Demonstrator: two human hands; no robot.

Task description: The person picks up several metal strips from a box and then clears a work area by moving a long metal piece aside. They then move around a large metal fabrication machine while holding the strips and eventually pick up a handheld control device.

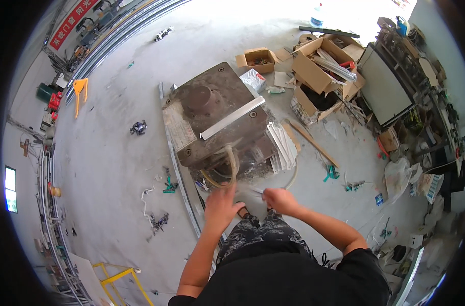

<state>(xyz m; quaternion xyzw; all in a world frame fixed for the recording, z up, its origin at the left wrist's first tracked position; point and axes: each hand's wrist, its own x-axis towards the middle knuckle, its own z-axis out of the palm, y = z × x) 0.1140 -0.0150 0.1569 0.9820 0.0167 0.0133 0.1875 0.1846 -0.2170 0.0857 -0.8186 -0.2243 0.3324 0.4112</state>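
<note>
A brown, dusty machine base (207,122) lies on the floor before me, with a round boss on top and a hole at several corners. From its near side a clear yellowish hose (233,160) loops up. My left hand (221,206) is beside that hose, thumb held apart and fingers stretched upward, somewhat blurred; whether the fingertips touch the hose I cannot tell. My right hand (282,201) is closed, with a pale blurred streak at its fingers that is too smeared to name. A long white strip (232,118) rests across the machine.
Several short white strips (281,147) lie on the machine's right side, near a wooden stick (312,144). Cardboard boxes (314,66) with scraps stand far right. A metal rail (177,168) runs along the left. Green ties (169,184) and a yellow frame (117,277) are on the floor.
</note>
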